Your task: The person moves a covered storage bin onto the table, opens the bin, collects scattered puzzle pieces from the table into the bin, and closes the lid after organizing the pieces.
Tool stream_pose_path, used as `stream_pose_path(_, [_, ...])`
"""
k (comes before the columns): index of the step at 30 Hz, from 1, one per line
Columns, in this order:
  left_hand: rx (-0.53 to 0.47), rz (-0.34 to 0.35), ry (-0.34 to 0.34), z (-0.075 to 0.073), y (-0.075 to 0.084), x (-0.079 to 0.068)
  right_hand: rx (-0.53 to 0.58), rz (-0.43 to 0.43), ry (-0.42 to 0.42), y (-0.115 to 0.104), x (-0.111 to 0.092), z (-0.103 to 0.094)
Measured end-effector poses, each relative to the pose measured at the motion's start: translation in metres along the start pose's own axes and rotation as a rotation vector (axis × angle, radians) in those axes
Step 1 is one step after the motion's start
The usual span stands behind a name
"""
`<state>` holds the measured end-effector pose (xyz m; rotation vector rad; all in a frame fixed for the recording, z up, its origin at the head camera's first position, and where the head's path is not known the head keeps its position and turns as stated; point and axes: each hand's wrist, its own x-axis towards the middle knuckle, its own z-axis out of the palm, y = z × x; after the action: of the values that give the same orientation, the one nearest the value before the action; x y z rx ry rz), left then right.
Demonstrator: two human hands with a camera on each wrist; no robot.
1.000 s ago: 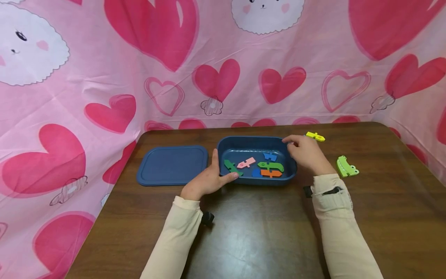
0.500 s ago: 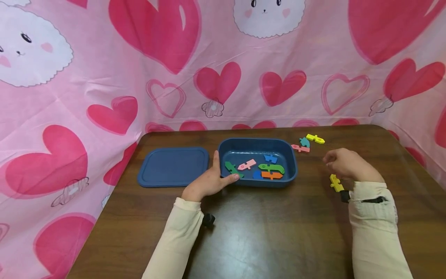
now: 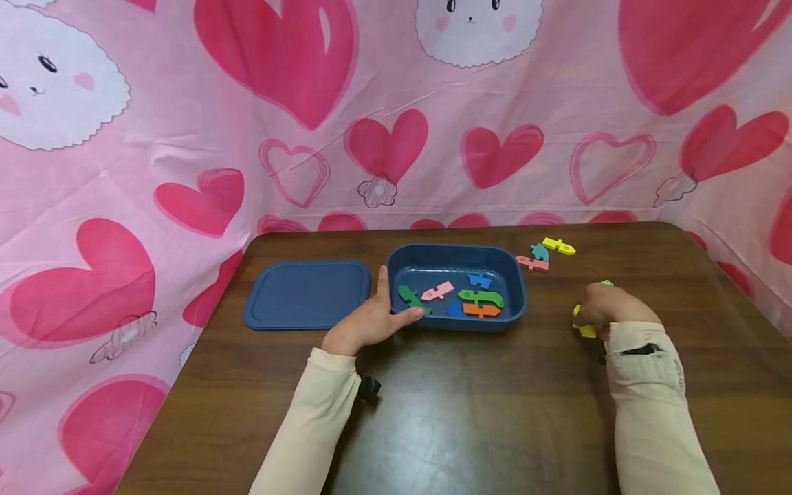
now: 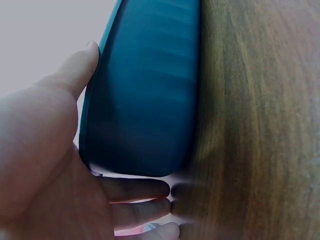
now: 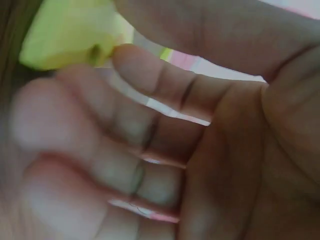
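My left hand [image 3: 371, 317] holds against the left front corner of a dark blue box [image 3: 456, 322]. Its thumb lies on the front rim, and the straight fingers run along the end wall [image 4: 145, 100]. Inside the box lie several flat toy pieces, among them a pink one [image 3: 438, 291], an orange one [image 3: 481, 310] and a green one [image 3: 481, 297]. To the right of the box, my right hand [image 3: 619, 309] pinches a yellow toy piece [image 3: 585, 331] low at the table. That piece is blurred in the right wrist view. A light green crocodile piece [image 3: 607, 282] is mostly hidden behind this hand.
A blue lid [image 3: 309, 294] lies flat left of the box. Behind the box's right end are a pink piece [image 3: 533, 263], a teal piece [image 3: 540, 252] and another yellow piece [image 3: 559, 246] on the brown table [image 3: 482, 426]. A pink heart-print cloth [image 3: 507, 89] hangs behind.
My right hand has left the box's right rim, moved right, then come down onto the yellow piece. The left hand and the box have stayed in place.
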<state>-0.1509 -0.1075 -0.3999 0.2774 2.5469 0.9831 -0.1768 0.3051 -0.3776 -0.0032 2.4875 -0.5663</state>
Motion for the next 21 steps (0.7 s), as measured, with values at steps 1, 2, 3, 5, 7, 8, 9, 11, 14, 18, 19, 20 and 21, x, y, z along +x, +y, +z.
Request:
stream_pose_path(1, [0.0, -0.001, 0.001, 0.0, 0.0, 0.0, 0.005, -0.023, 0.008, -0.003, 0.002, 0.002])
stream_pose_path(2, [0.001, -0.004, 0.0, 0.0, 0.0, 0.0, 0.012, -0.048, 0.018, -0.007, 0.004, 0.004])
stream_pose_path(3, [-0.001, -0.002, 0.001, 0.0, -0.001, 0.0, 0.012, -0.077, 0.034, -0.011, 0.006, 0.007])
stream_pose_path(5, [-0.003, 0.001, 0.003, 0.0, -0.001, 0.0, 0.004, -0.133, 0.067, -0.018, 0.01, 0.012])
stream_pose_path(7, [-0.002, 0.004, 0.003, 0.0, -0.001, 0.0, -0.011, -0.164, 0.092, -0.025, 0.013, 0.016])
stream_pose_path(8, [0.0, 0.003, 0.003, 0.0, -0.001, 0.0, -0.012, -0.17, 0.101, -0.027, 0.013, 0.017])
stream_pose_path(9, [0.001, 0.004, 0.003, 0.0, -0.001, 0.0, -0.015, -0.17, 0.106, -0.029, 0.014, 0.018])
stream_pose_path(11, [0.005, 0.004, 0.002, 0.0, -0.002, 0.001, -0.014, -0.163, 0.109, -0.032, 0.015, 0.02])
stream_pose_path(14, [0.005, 0.006, -0.001, 0.0, -0.001, 0.001, 0.007, -0.151, 0.095, -0.033, 0.016, 0.02])
stream_pose_path(18, [0.003, 0.008, -0.005, 0.0, -0.001, 0.001, 0.018, -0.153, 0.067, -0.031, 0.018, 0.02])
stream_pose_path(19, [0.004, 0.009, -0.005, 0.0, -0.001, 0.001, 0.019, -0.155, 0.062, -0.03, 0.019, 0.02])
stream_pose_path(20, [0.005, 0.007, -0.005, 0.0, -0.001, 0.001, 0.016, -0.159, 0.062, -0.03, 0.019, 0.02])
stream_pose_path(21, [0.006, 0.006, -0.005, 0.0, -0.002, 0.001, 0.007, -0.163, 0.067, -0.03, 0.021, 0.02])
